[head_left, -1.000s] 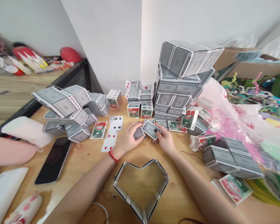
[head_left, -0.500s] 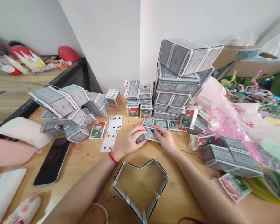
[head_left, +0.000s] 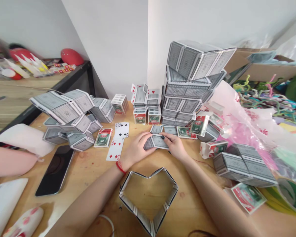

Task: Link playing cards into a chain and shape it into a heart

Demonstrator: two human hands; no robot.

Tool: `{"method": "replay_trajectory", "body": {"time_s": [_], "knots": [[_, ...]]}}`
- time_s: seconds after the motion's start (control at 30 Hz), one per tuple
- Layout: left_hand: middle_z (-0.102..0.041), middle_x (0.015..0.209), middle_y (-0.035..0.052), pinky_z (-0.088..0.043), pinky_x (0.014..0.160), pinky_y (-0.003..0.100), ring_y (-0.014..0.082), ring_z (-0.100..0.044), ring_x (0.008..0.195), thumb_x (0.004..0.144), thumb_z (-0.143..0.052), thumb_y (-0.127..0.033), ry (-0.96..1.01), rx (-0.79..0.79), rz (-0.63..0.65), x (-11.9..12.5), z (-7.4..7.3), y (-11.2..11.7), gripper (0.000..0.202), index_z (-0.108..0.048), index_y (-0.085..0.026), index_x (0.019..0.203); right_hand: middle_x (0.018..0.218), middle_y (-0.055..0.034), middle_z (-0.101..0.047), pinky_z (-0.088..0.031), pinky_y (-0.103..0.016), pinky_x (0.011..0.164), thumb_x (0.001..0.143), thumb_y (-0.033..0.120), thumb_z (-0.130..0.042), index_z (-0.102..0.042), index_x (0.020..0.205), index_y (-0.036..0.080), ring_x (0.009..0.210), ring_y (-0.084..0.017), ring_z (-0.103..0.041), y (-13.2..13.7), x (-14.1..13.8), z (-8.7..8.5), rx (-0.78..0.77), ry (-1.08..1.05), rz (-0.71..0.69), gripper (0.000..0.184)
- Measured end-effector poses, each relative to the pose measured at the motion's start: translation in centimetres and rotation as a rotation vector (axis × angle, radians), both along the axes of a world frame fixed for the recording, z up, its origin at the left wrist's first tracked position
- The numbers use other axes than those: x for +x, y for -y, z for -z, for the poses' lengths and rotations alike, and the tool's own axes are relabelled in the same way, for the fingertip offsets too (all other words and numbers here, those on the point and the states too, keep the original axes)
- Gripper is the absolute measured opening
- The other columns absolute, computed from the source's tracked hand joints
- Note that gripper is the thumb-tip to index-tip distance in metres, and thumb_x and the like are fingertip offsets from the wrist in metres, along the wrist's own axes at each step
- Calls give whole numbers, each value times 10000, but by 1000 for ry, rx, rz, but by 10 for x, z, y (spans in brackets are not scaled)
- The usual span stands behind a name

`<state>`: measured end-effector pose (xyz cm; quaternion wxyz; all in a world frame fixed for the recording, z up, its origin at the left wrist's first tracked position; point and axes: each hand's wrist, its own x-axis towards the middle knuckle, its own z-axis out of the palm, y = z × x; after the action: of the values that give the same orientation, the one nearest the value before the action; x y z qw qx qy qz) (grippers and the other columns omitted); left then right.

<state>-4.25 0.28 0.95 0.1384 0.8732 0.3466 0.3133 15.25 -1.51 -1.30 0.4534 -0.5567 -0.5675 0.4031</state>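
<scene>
Between my two hands are grey-backed playing cards [head_left: 160, 142], backs up, one overlapping another at an angle. My left hand [head_left: 139, 149] curls round their left end, its fingers along the far edge and the thumb at the near side. My right hand [head_left: 174, 144] pinches the right end, with a dark-nailed finger or thumb lying on top. Nearer to me stands a heart-shaped ring of joined cards [head_left: 168, 206] on the table. Left of my left hand lie face-up cards, spades [head_left: 121, 131] and diamonds [head_left: 114, 151]. More face-down cards [head_left: 170, 130] lie just beyond my hands.
A tall stack of card-built hearts [head_left: 187, 89] stands behind on the right, a lower stack [head_left: 71, 115] on the left. A phone [head_left: 55, 171] lies at left. Card boxes [head_left: 103, 137], a folded card shape [head_left: 244, 166] and a tape roll [head_left: 291, 194] sit around the table.
My left fingers have drawn back off the top of the held cards, so more of their backs shows. The right hand has shifted only slightly. Everything else stays in place.
</scene>
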Motion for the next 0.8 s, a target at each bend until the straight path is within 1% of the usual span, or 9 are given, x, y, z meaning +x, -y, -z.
{"method": "replay_trajectory", "body": {"time_s": [0.17, 0.33, 0.4, 0.57, 0.67, 0.8], "knots": [[-575, 1152, 84, -455, 951, 389, 212, -536, 1094, 781, -572, -382, -12, 42, -25, -1, 4, 1, 440, -461, -182, 1157, 972, -48, -674, -426, -317, 810, 791, 281, -464, -660, 953, 175, 889, -201, -593, 0, 1, 1, -29, -15, -7, 275], [-602, 1128, 79, -476, 925, 391, 215, -566, 1055, 784, -569, -390, -22, 100, -35, 0, 4, 2, 420, -487, -184, 1141, 912, -39, -679, -436, -308, 763, 786, 299, -468, -669, 942, 175, 843, -201, -594, -1, 2, 0, -47, -2, -5, 283], [-608, 1122, 79, -479, 920, 393, 215, -573, 1046, 785, -567, -394, -30, 120, -34, 0, 4, 2, 415, -495, -181, 1134, 920, -40, -679, -440, -307, 751, 786, 308, -467, -671, 947, 177, 842, -204, -596, -2, 4, 0, -62, -10, -12, 291], [-612, 1124, 79, -475, 930, 386, 203, -574, 1046, 790, -564, -393, -39, 141, -18, -1, 5, 1, 408, -505, -172, 1127, 964, -44, -675, -421, -318, 809, 789, 322, -470, -677, 946, 187, 893, -207, -590, -5, 9, 2, -57, -1, -48, 293], [-605, 1142, 78, -469, 940, 380, 197, -564, 1064, 792, -563, -390, -36, 143, 4, -2, 6, 1, 403, -505, -173, 1127, 953, -41, -679, -407, -322, 838, 794, 326, -476, -680, 942, 193, 909, -208, -588, -6, 12, 2, -54, 20, -76, 284], [-601, 1148, 84, -459, 953, 375, 193, -559, 1075, 793, -562, -387, -27, 139, 48, -3, 7, 1, 391, -514, -171, 1115, 910, -36, -686, -413, -316, 828, 800, 339, -476, -684, 931, 198, 903, -208, -587, -6, 15, -2, -49, 35, -116, 283]]}}
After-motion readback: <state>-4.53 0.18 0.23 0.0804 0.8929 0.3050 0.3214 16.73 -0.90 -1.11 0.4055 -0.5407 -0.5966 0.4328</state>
